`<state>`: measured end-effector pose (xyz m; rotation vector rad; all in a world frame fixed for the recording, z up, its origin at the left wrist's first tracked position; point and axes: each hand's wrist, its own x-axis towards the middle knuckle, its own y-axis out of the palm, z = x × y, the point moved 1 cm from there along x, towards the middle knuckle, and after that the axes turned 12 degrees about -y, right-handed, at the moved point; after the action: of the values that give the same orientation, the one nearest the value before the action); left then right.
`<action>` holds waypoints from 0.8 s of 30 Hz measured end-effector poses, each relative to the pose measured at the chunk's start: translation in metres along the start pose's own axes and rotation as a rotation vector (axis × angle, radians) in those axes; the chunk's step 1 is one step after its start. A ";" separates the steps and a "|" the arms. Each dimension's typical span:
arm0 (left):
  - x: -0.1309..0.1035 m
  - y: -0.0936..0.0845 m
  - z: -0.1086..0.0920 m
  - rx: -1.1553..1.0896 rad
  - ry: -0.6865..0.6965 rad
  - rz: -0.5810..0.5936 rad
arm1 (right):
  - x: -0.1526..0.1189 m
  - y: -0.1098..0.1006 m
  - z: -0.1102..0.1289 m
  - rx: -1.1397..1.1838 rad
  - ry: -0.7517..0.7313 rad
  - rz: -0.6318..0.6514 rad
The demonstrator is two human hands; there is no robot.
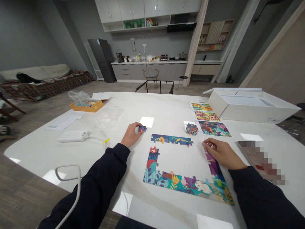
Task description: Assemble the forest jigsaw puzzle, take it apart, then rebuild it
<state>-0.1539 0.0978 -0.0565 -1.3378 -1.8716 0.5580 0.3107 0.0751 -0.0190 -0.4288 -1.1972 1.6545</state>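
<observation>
My left hand pinches a small dark blue puzzle piece between thumb and fingers, just left of a joined strip of pieces. Below that strip lies a U-shaped puzzle border with leaves, flowers and a white rabbit. My right hand has its fingers drawn together at the upper end of the border's purple right side; its fingertips partly cover that end, and what they grip is hard to make out. A small pile of loose pieces sits between the strip and the picture sheet.
A picture sheet and a white box are at the back right. A tablet lies right of my right hand. On the left are an orange box, clear plastic and a white power bank with a cable.
</observation>
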 end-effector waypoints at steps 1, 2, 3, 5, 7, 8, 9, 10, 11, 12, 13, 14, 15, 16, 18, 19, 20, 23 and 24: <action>-0.001 -0.002 -0.003 -0.011 0.013 -0.006 | 0.000 0.000 0.000 0.002 0.002 0.002; -0.002 -0.004 -0.007 -0.023 0.030 -0.009 | 0.000 0.000 0.000 0.004 0.004 0.003; -0.005 -0.007 -0.012 -0.039 0.053 -0.004 | 0.000 -0.001 0.001 0.006 0.005 0.003; -0.011 -0.011 -0.025 -0.071 0.116 0.041 | 0.000 -0.001 0.002 0.011 0.007 0.004; -0.020 -0.013 -0.040 -0.113 0.208 0.158 | 0.001 -0.001 0.002 0.012 0.007 0.002; -0.024 -0.013 -0.047 -0.143 0.264 0.236 | 0.001 -0.001 0.003 0.010 0.006 0.000; -0.028 -0.013 -0.053 -0.176 0.318 0.311 | 0.001 -0.002 0.003 0.007 0.005 -0.003; -0.031 -0.012 -0.057 -0.202 0.363 0.371 | 0.001 -0.002 0.003 0.003 0.004 -0.004; -0.033 -0.012 -0.060 -0.220 0.395 0.413 | 0.001 -0.002 0.003 0.000 0.005 -0.006; -0.034 -0.011 -0.061 -0.224 0.411 0.434 | 0.001 -0.002 0.003 -0.003 0.006 -0.006; -0.034 -0.010 -0.062 -0.215 0.413 0.438 | 0.001 -0.002 0.003 -0.003 0.007 -0.005; -0.034 -0.009 -0.061 -0.202 0.409 0.437 | 0.001 -0.002 0.003 -0.002 0.007 -0.005; -0.034 -0.008 -0.059 -0.188 0.405 0.437 | 0.001 -0.002 0.003 -0.001 0.007 -0.005; -0.033 -0.007 -0.058 -0.174 0.404 0.440 | 0.001 -0.002 0.003 0.000 0.006 -0.004; -0.033 -0.007 -0.056 -0.150 0.408 0.451 | 0.000 -0.002 0.003 -0.001 0.003 -0.002; -0.033 -0.006 -0.055 -0.140 0.411 0.457 | 0.001 -0.002 0.003 -0.001 0.002 0.000; -0.033 -0.006 -0.054 -0.131 0.414 0.463 | 0.001 -0.002 0.004 -0.001 0.002 0.000; -0.033 -0.007 -0.054 -0.120 0.411 0.465 | 0.001 -0.003 0.006 0.000 0.003 -0.007; -0.033 -0.007 -0.054 -0.120 0.406 0.463 | 0.002 -0.003 0.007 0.001 0.002 -0.009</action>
<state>-0.1106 0.0607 -0.0288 -1.8266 -1.2869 0.3649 0.3067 0.0731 -0.0130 -0.4241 -1.1955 1.6469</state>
